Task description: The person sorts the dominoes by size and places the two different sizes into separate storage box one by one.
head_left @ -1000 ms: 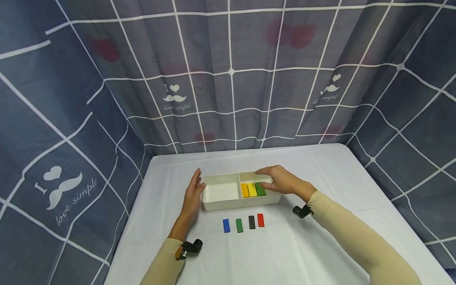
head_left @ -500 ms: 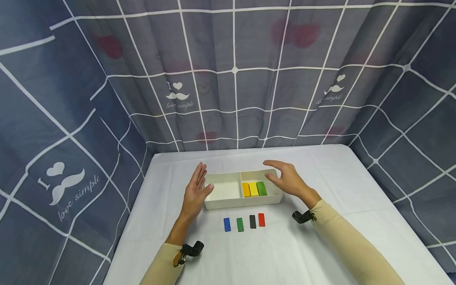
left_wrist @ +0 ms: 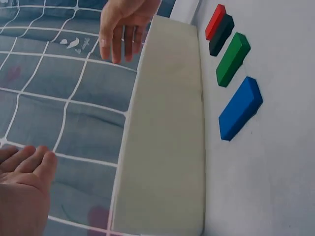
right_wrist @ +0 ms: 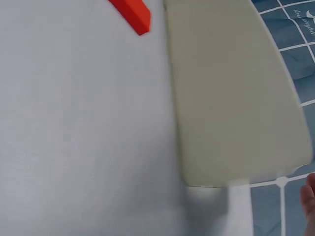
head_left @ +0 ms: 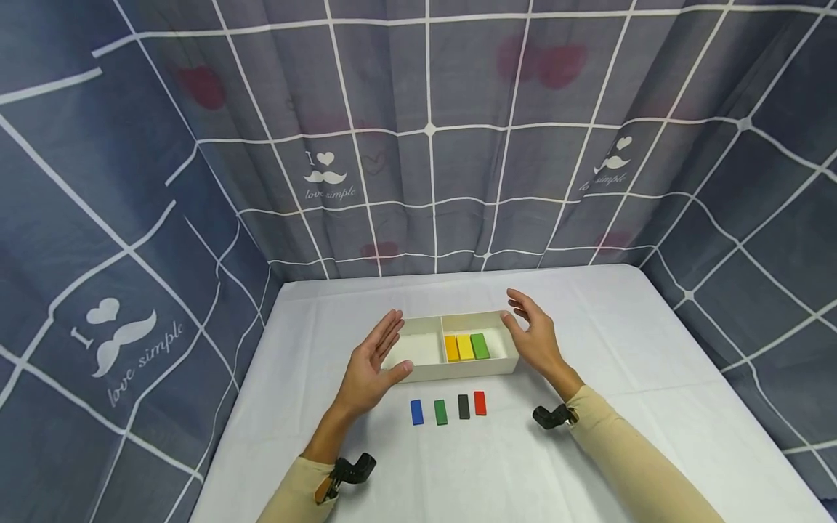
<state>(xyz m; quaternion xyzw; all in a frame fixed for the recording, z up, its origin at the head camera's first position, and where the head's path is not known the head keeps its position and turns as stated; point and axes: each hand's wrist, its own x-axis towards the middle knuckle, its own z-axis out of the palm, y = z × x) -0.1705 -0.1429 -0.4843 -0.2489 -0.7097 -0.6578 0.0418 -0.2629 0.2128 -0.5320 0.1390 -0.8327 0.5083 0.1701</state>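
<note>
Hands both empty from where I stand: left hand [head_left: 368, 370] wide, fingers fairly straight, thumb out, by the left end of the cream box [head_left: 451, 372]; right hand [head_left: 538, 338] relaxed, thumb apart from the fingers, by the right end. Can't tell whether either brushes the box. Box sits flat on the white tabletop [head_left: 523, 472], a divider [head_left: 442, 340] splitting it in two. Right of that: orange block [head_left: 452, 349], yellow block [head_left: 465, 347], light green block [head_left: 480, 346], side by side. No block shows on the other side, though fingers hide part of it. In front of the box, a loose row, all apart: blue block [head_left: 416, 412], dark green block [head_left: 441, 412], black block [head_left: 463, 407], red block [head_left: 480, 403].

Handling, my guess: box looks like thin stiff plastic, light, smooth, could slide if nudged. Best hold is both end walls at once; keep it level or the contents may shift. Blocks look small, hard, light, hard to break, maybe slick. Loose ones: pinch from above across the long edges, thumb against fingertip. Boxed ones sit close together, so the light green block's right side looks easiest to get at.
</note>
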